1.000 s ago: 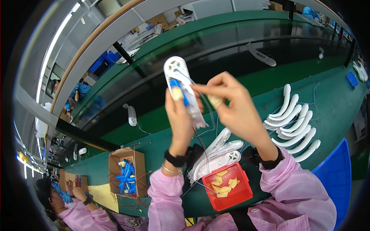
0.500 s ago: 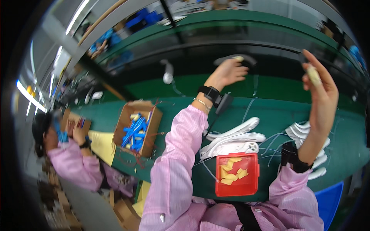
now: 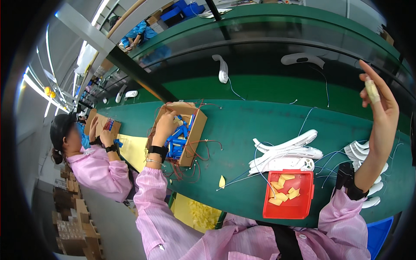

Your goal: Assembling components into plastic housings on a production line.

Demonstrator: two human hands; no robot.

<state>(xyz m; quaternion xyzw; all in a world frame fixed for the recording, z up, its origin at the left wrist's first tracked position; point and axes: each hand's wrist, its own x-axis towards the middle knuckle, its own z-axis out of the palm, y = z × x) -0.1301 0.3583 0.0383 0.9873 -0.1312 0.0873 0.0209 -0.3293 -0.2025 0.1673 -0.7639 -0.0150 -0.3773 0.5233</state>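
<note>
My left hand (image 3: 164,128) reaches over the side of a cardboard box (image 3: 198,138) on the left part of the bench, its fingers bent down among blue-wrapped cylinders (image 3: 177,145). Whatever the fingertips pinch is hidden. Thin red wires hang from the box. On the right, my right hand (image 3: 380,97) is raised above the bench with nothing visible in it; one finger stretches up, and a pale wrap covers another digit. Below and left of it lie white curved plastic housings (image 3: 286,151) with thin cables, beside a red tray (image 3: 267,208) of yellow pieces.
More white housings (image 3: 359,151) lie under my right forearm. Two white housings, one long (image 3: 303,58) and one upright (image 3: 222,71), rest beyond the green bench (image 3: 242,130). A loose yellow piece (image 3: 222,182) lies mid-bench. A co-worker (image 3: 97,164) sits at the left.
My left hand has swung left and down from the far side of the bench into the cardboard box. My right hand stays raised. The view has shifted leftward.
</note>
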